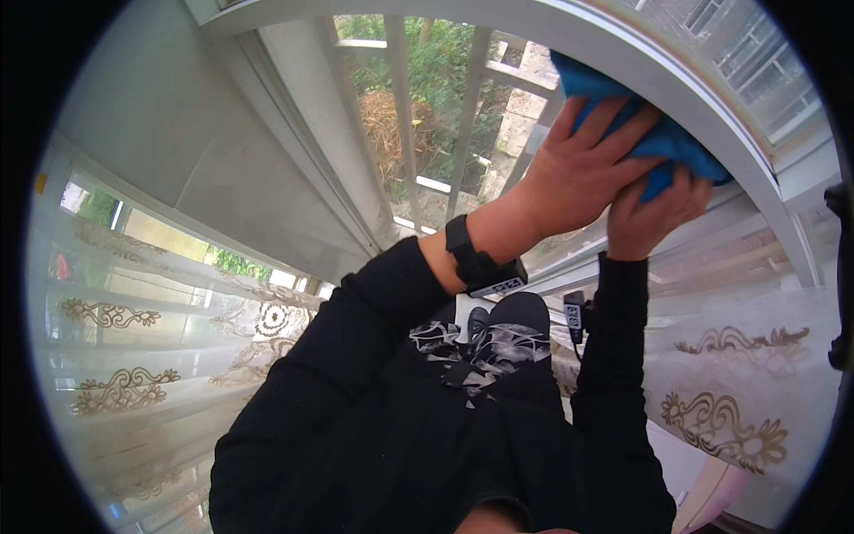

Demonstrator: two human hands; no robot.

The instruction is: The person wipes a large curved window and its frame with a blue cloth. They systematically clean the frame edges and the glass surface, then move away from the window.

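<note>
A blue cloth (687, 147) lies bunched against the window pane, along the inner edge of a white window frame (724, 127). My left hand (580, 167) presses on the cloth with its fingers spread over it. Just to the right and lower, my right hand (660, 213) grips the cloth's lower part with bent fingers. The two hands are close together and seem to touch. Part of the cloth is hidden beneath my fingers. A black strap with a small device (490, 267) sits on my left wrist, and another small device (575, 314) is at my right wrist.
Metal bars (397, 120) stand outside the glass, with greenery and a straw heap (393, 127) beyond. Sheer embroidered curtains hang at the left (127, 390) and right (727, 427). A grey panel (173, 127) fills the upper left. Something pink (714, 487) shows at lower right.
</note>
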